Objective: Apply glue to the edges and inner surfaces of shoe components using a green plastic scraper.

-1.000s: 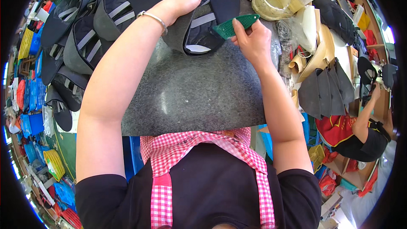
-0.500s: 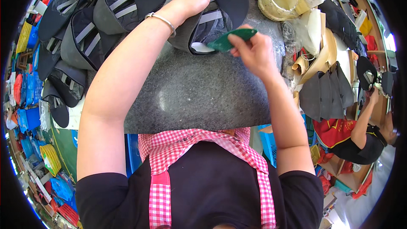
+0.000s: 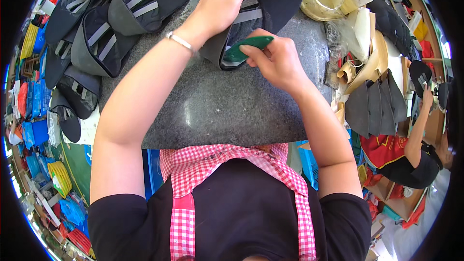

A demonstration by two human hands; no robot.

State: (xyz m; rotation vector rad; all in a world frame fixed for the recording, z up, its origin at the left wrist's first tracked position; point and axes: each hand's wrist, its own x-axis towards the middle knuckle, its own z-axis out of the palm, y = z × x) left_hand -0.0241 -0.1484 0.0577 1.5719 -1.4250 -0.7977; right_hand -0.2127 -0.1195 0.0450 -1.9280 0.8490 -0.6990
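Observation:
My left hand [image 3: 220, 9] grips the edge of a dark fabric piece that looks like a shoe upper [image 3: 278, 2], thumb on top. The piece has a broad rounded black end and a hollow grey part with pale strips inside. Between the thumb and fingers of my right hand [image 3: 280, 65] is a flat green scraper [image 3: 237, 52]. Its tip dips into the near end of the hollow part, where the lining looks whitish. Whether the tip presses on the lining, I cannot tell.
Several similar dark pieces [image 3: 150, 5] lie at the left of the grey stone-like worktop [image 3: 222, 111]. A crusted yellowish pot [image 3: 324, 0] stands at the far right. Stacked grey panels [image 3: 377, 108] lie beyond the right edge, near another person [image 3: 411, 159].
The piece has shifted slightly right and turned under my left hand. My right hand has moved left and a little nearer, and the scraper now reaches deeper inside the piece.

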